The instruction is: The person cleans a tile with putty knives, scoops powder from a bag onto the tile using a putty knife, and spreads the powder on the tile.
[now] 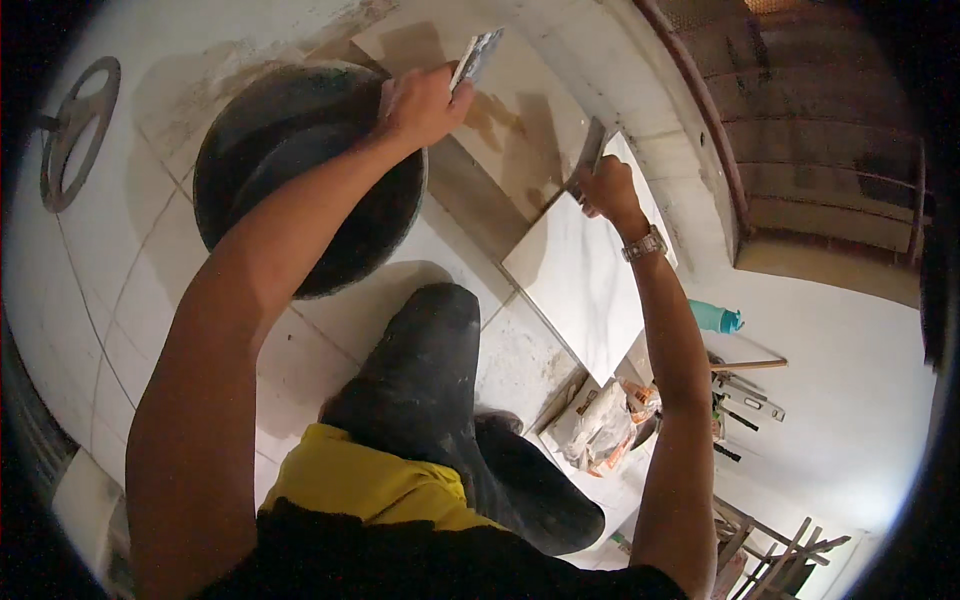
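Note:
My left hand [425,105] is closed around a putty knife [478,55], whose mortar-smeared blade points up and away, just past the rim of a large black tub [212,190]. Closed too, my right hand [610,192] grips a trowel [591,142] by its handle, with the flat blade standing near the far edge of a white, grey-veined tile [585,275]. A metal watch [643,243] is on my right wrist. Beyond the tile and between my hands lies a beige surface [520,70] with damp-looking brown patches. The inside of the tub is too dark to make out.
A torn white and orange bag [605,425] lies near the tile's close corner. Right of my right forearm are a teal bottle [715,317] and several tools by the wall. Wooden pieces [780,555] stand at lower right; a dark ring-shaped handle [82,135] is at far left.

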`<action>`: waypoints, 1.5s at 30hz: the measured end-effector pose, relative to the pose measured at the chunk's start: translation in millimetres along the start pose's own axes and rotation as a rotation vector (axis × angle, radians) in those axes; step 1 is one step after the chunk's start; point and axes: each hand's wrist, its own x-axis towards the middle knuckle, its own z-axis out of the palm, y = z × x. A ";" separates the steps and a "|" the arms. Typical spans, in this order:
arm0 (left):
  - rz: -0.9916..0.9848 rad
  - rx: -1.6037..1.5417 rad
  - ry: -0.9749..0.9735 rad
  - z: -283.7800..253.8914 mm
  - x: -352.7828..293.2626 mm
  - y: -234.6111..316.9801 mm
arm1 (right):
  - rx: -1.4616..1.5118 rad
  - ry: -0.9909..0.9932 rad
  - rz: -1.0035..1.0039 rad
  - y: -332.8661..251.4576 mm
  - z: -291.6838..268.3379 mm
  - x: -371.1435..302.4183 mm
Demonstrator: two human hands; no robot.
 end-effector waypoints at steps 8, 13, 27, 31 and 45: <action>0.021 -0.054 -0.060 5.3 5.2 10.7 | -0.793 0.061 -0.495 11.4 16.0 -37.9; -0.015 0.032 -0.049 9.6 6.3 12.1 | -0.170 -0.043 -0.191 -29.6 23.3 -78.9; 0.052 -0.090 -0.024 15.9 15.6 3.1 | -0.219 0.042 -0.579 -18.4 66.6 -76.4; -0.040 -0.102 -0.027 22.9 14.9 4.7 | -0.222 0.129 -0.483 -35.2 96.2 -116.0; 0.007 0.051 -0.046 12.4 21.2 -4.1 | 0.154 0.846 0.688 222.9 85.0 -410.4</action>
